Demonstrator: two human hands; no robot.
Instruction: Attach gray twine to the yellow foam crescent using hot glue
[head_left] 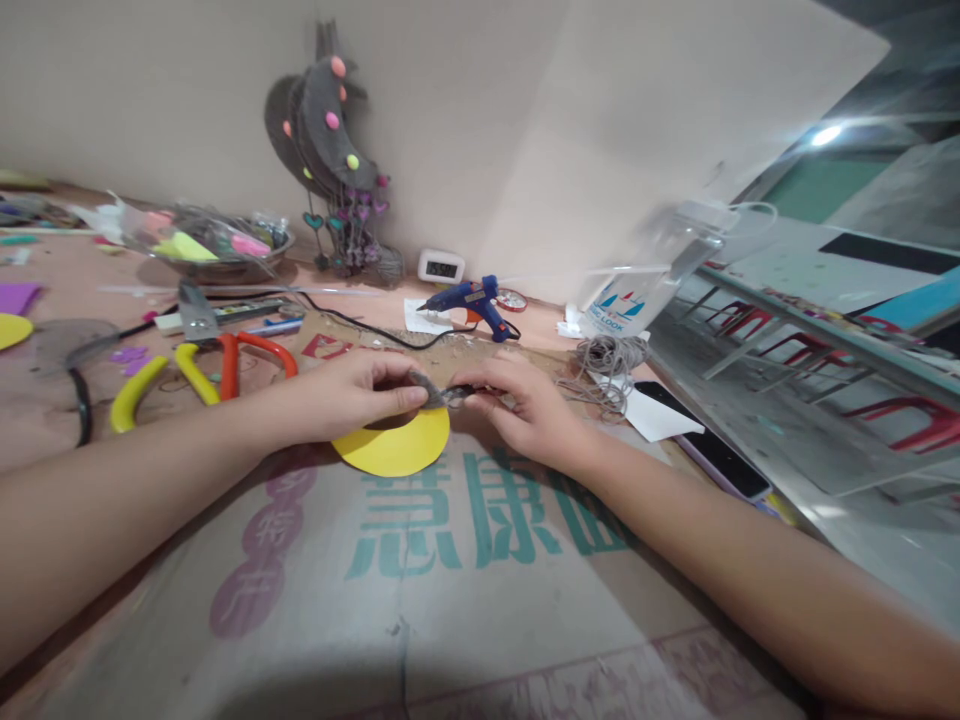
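My left hand (369,390) is closed on a yellow crescent (397,452) of flat sheet material, gripping it by its upper part. Grey yarn (429,388) covers the crescent's tip between my two hands. My right hand (517,400), just to the right, pinches a dark grey bundle of yarn (459,390) that meets this tip. Its fingertips partly hide the bundle. The crescent's lower curve shows bare yellow above the printed cardboard (480,620).
Behind my hands lie a blue glue gun (469,300), a small clock (441,266) and red- and yellow-handled tools (229,365). A yarn heap (611,365) and phone (724,455) lie right. A finished-looking grey crescent hanging (330,130) leans on the wall.
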